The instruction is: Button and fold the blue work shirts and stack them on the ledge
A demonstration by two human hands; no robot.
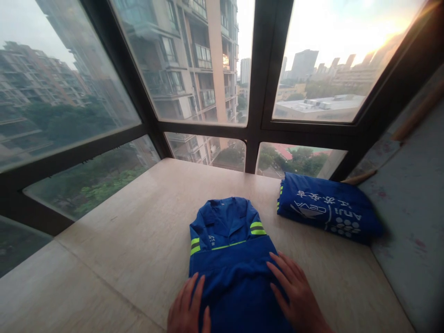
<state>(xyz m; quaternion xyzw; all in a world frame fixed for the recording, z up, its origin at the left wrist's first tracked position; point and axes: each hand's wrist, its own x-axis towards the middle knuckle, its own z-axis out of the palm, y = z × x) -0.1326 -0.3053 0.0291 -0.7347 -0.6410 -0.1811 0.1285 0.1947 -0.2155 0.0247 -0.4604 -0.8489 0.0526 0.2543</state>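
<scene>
A blue jacket (229, 263) with yellow-green and grey stripes on its sleeves lies on the pale sill, its collar toward the window and its sides folded in. My left hand (189, 305) rests on the jacket's lower left edge, fingers apart. On the lower right edge lies my right hand (293, 291), its fingers spread over the cloth. Neither hand is closed on anything. The jacket's bottom end runs out of view.
A folded blue bundle (322, 206) with white lettering lies at the right, near the window and the patterned wall (416, 222). Dark window frames (255, 134) border the stone sill (138, 231) at the left and back.
</scene>
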